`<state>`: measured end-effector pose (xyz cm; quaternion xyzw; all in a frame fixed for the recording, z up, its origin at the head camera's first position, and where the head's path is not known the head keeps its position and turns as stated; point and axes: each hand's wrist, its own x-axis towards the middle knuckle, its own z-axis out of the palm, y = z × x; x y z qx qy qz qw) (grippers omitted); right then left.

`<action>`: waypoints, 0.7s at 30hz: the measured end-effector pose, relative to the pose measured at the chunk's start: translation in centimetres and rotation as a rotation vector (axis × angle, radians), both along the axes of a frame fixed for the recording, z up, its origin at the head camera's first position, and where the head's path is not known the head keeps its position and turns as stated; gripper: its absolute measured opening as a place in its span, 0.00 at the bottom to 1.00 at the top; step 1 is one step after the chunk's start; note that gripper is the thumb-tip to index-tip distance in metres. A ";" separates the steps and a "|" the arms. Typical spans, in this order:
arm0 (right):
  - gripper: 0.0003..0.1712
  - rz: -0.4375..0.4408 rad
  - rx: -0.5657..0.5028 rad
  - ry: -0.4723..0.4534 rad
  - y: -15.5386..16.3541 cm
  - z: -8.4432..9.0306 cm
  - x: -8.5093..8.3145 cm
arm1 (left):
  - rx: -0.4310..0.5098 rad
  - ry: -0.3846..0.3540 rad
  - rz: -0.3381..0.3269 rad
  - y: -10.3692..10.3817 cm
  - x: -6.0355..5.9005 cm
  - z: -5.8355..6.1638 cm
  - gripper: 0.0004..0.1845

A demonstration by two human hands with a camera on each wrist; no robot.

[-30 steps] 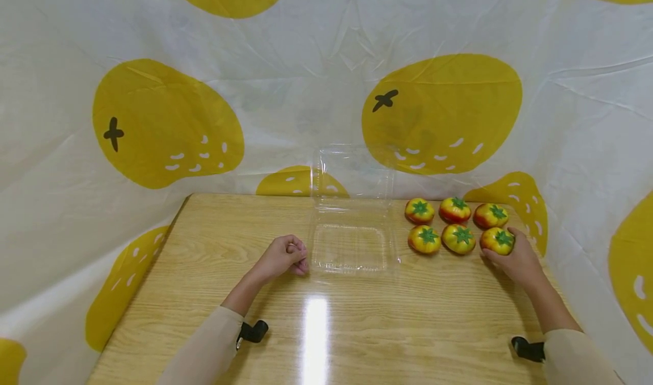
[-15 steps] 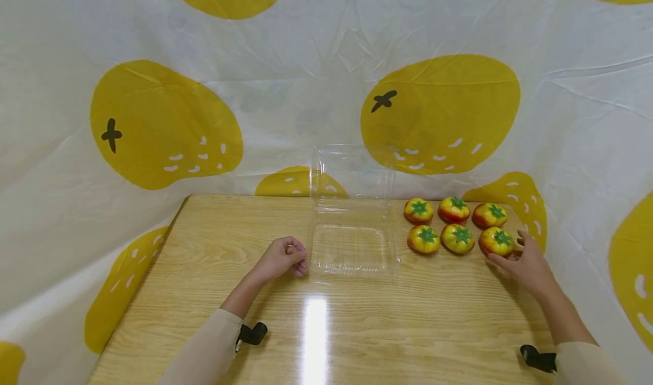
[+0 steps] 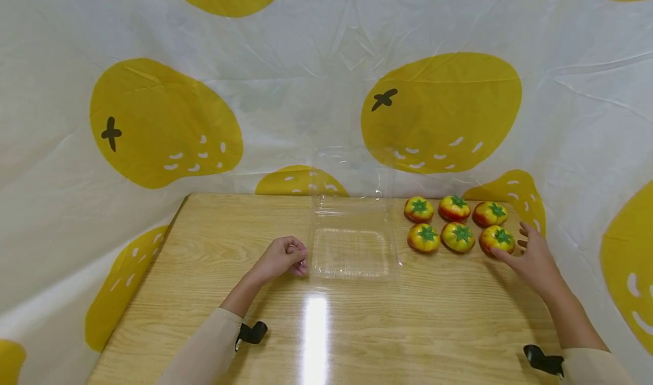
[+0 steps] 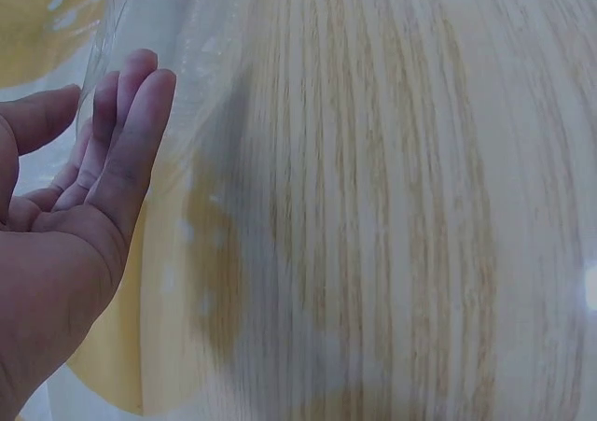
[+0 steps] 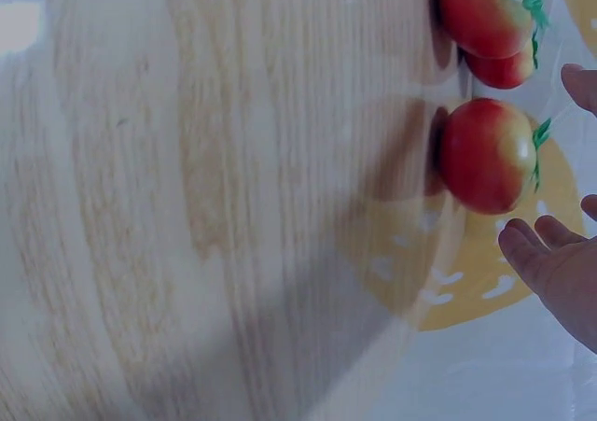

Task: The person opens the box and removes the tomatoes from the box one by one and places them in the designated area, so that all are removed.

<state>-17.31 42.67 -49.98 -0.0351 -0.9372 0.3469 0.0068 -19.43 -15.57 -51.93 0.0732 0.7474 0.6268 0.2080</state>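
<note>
My right hand [image 3: 533, 263] is spread beside the front right tomato [image 3: 497, 241], a red-and-yellow one with a green star-shaped leaf top. In the right wrist view, the fingers [image 5: 536, 253] and thumb are apart, with a gap between the fingertips and the tomato [image 5: 487, 155]. The left hand [image 3: 282, 257] lies at the left edge of a clear plastic clamshell box [image 3: 352, 275], fingers loosely bent. The left wrist view has its fingers [image 4: 131, 174] fairly straight, the thumb apart, and the box [image 4: 187, 48] behind the fingertips. The lid [image 3: 352, 172] stands raised at the back.
Several more tomatoes, such as the front middle one [image 3: 458, 237] and the back left one [image 3: 419, 209], stand in two rows right of the box. A wooden table [image 3: 408, 328] bears everything. Behind it hangs a white curtain [image 3: 301, 90] with yellow fruit prints.
My right hand has let go of the front right tomato and drawn back to the right, its fingers spreading. The left hand and the box have stayed in place.
</note>
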 end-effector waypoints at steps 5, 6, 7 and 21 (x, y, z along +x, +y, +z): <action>0.60 0.010 -0.005 0.026 -0.6 0.6 0.1 | 0.015 -0.007 -0.029 0.0 0.3 0.1 0.08; 0.60 0.011 -0.004 0.033 -0.7 0.6 0.1 | 0.017 -0.009 -0.037 0.0 0.4 0.2 0.07; 0.60 0.013 -0.005 0.040 -0.9 0.7 0.1 | 0.020 -0.014 -0.045 0.0 0.5 0.2 0.07; 0.58 0.038 -0.036 0.131 -2.7 2.1 0.2 | 0.008 -0.014 -0.230 -0.4 0.9 -0.2 0.07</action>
